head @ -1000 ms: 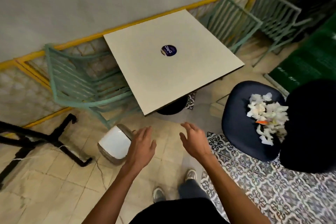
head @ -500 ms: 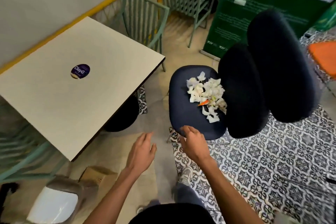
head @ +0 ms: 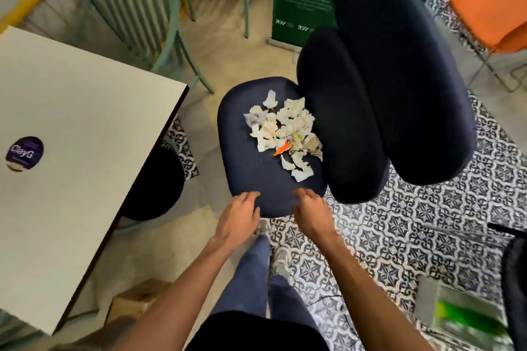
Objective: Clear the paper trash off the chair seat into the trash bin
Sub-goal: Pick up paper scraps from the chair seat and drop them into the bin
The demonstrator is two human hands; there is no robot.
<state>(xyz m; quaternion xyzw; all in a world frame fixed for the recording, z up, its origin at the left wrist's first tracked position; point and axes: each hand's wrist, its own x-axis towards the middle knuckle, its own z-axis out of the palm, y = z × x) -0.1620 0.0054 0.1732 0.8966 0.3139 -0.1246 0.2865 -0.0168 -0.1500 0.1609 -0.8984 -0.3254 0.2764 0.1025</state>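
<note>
— So, where is the paper trash [head: 285,134] sitting for you right now?

— You have it heaped on the far right part of the dark blue chair seat [head: 251,168], right against the chair's padded backrest [head: 339,122]. The heap is white crumpled scraps with one small orange scrap [head: 282,148] near its middle. The near half of the seat is bare.

— And your hands?

— Your left hand [head: 238,221] is at the seat's near edge, fingers loosely spread and holding nothing. Your right hand [head: 312,214] is just beside it on the right, also at the near edge, relaxed and empty. Neither one touches the scraps; both are well apart from the heap.

— Any container nearby?

— You have a brown cardboard box [head: 137,299] on the floor at the near left, partly under the cream table [head: 74,151]; I cannot tell what is in it. At the near right, a blurred green and grey object [head: 462,313] lies on the patterned tiles [head: 427,222]; I cannot tell what it is.
</note>
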